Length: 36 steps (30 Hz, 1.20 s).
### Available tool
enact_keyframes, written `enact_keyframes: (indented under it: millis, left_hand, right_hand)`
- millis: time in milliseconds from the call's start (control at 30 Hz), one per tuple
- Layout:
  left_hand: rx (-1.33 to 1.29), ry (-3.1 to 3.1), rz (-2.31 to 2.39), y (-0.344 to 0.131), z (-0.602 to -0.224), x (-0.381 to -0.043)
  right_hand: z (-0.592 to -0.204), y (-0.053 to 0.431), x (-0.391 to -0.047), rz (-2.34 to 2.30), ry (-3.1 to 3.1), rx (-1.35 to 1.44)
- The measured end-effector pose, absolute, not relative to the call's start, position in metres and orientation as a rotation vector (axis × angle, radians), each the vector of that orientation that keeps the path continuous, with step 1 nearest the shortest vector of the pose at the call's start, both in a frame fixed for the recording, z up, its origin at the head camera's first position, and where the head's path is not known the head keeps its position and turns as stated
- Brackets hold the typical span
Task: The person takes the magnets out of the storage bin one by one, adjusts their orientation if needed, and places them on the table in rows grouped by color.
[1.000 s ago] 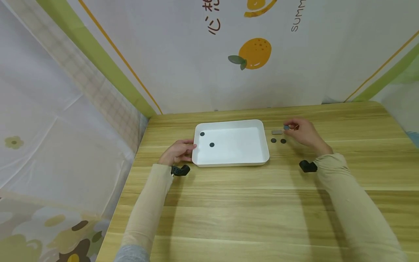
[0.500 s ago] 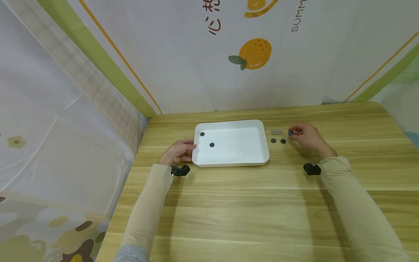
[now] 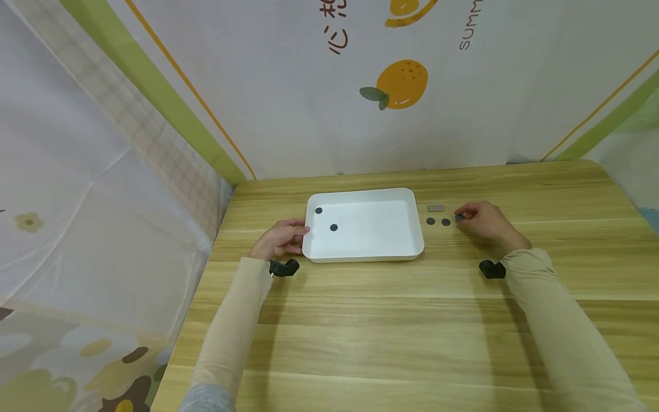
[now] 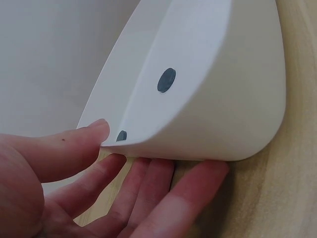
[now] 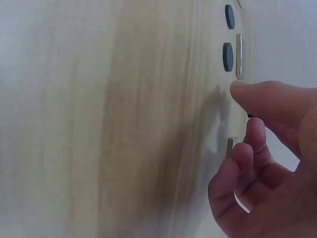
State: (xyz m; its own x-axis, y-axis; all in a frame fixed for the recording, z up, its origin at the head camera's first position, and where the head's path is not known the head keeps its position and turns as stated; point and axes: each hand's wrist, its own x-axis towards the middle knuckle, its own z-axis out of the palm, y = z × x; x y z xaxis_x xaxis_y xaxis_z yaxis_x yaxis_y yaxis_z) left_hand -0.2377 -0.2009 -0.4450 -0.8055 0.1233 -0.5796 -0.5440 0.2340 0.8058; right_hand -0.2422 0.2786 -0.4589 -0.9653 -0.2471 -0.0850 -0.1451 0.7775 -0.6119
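Observation:
My left hand (image 3: 280, 237) holds the left end of a white tray (image 3: 362, 256), thumb on the rim and fingers against the outer wall. Inside the tray lie two dark round discs, one (image 3: 333, 228) nearer the middle and one (image 3: 318, 210) by the far left corner. To the right, my right hand (image 3: 486, 220) pinches another dark disc (image 3: 460, 217) low over the table; the right wrist view shows only a sliver of it. Two more discs (image 3: 430, 221) (image 3: 445, 222) lie between that hand and the tray.
A flat grey metal bar (image 3: 435, 208) lies behind the two loose discs. In the right wrist view a second metal piece (image 5: 232, 147) shows partly behind the fingers. The wooden table (image 3: 376, 320) meets a printed curtain (image 3: 288, 114) at the back.
My right hand has moved slightly right and toward me with the pinched disc, coming level with the two discs in a row. The left hand and tray have stayed put.

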Motion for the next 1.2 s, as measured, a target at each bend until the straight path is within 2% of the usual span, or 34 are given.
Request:
enact_keyframes:
  millis: [567, 1200]
  left_hand:
    - [-0.39, 1.973, 1.63, -0.2017, -0.447, -0.2387]
    - [-0.389, 1.952, 1.639, -0.2027, -0.4472, -0.2388]
  right_hand:
    - [-0.462, 0.2798, -0.2439, -0.905, 2.797, -0.332]
    - [-0.4642, 0.281, -0.244, -0.981, 2.732, -0.196]
